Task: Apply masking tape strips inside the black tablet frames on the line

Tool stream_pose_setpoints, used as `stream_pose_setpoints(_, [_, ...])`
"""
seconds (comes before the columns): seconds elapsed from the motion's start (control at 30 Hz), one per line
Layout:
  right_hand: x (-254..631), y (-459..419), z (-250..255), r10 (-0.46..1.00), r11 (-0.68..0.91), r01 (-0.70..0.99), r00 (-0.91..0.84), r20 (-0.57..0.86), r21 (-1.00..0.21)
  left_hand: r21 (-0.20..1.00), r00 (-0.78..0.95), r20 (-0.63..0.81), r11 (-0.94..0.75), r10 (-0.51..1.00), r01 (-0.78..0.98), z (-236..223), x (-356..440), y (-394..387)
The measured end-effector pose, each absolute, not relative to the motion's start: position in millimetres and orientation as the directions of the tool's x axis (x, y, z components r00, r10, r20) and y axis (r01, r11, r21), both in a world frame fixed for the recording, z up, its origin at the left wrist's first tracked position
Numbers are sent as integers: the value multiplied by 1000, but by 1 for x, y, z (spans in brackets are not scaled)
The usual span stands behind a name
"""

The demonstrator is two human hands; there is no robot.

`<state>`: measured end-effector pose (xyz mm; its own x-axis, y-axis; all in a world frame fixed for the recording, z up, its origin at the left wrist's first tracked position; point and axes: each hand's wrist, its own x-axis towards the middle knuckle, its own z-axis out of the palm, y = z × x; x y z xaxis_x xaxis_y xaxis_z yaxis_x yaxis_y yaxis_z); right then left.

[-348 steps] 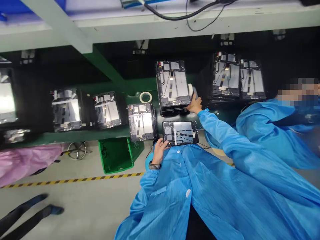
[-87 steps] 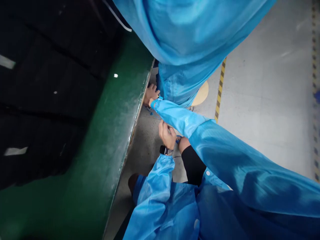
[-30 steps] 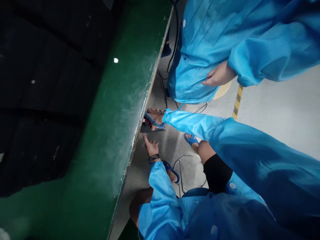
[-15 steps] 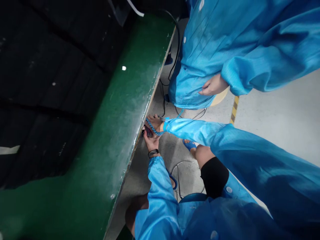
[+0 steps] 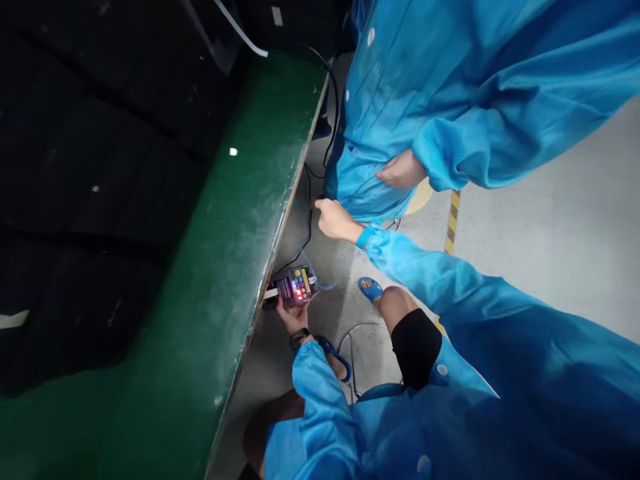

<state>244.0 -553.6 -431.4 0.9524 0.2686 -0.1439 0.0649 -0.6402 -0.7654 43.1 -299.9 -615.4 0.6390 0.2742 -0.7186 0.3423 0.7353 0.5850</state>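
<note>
My left hand [image 5: 293,317], a dark watch on its wrist, is closed around the lower edge of a small dark electronic box [image 5: 285,290] beside the table edge. Coloured round buttons and glowing red lights show on the box, and a pale strip lies at its left end. A blue coiled cord [image 5: 326,287] runs off its right side, partly blurred. Above and to the right, apart from the box, is my right hand [image 5: 337,220], with a blue band at its wrist. Its fingers are curled together near a black cable [image 5: 310,230]; what they hold, if anything, is too small to make out.
A green table [image 5: 200,267] with a worn edge runs diagonally at left, with dark material over much of it. A person in a blue coat [image 5: 400,100] stands close by at upper right, one hand [image 5: 403,170] at the front of the coat. A wire-framed stool [image 5: 357,327] is below.
My right hand has moved up and right, away from the box, uncovering its buttons and lights. My left hand and the box are lower in view. The whole view has shifted slightly.
</note>
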Motion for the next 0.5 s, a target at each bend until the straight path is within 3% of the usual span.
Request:
stream_pose_setpoints(0.1, [192, -576, -423, 258, -499, 47, 961, -97, -865, 586, 591, -747, 721, 305, 370, -601, -4, -290])
stream_pose_setpoints(0.2, [111, -599, -420, 303, -425, -33, 936, -177, -905, 590, 594, -750, 699, 291, 404, -576, -57, -287])
stream_pose_setpoints(0.3, [34, -609, -427, 416, -462, -53, 868, -269, -885, 591, 625, -736, 697, 260, 406, -542, -107, -296])
stream_pose_setpoints(0.43, [-35, -585, -450, 518, -541, 21, 796, -313, -841, 624, 628, -704, 712, 332, 322, -498, -153, -314])
stream_pose_setpoints(0.5, [-58, -567, -460, 581, -554, -28, 702, -411, -832, 631, 643, -681, 726, 351, 273, -485, -164, -318])
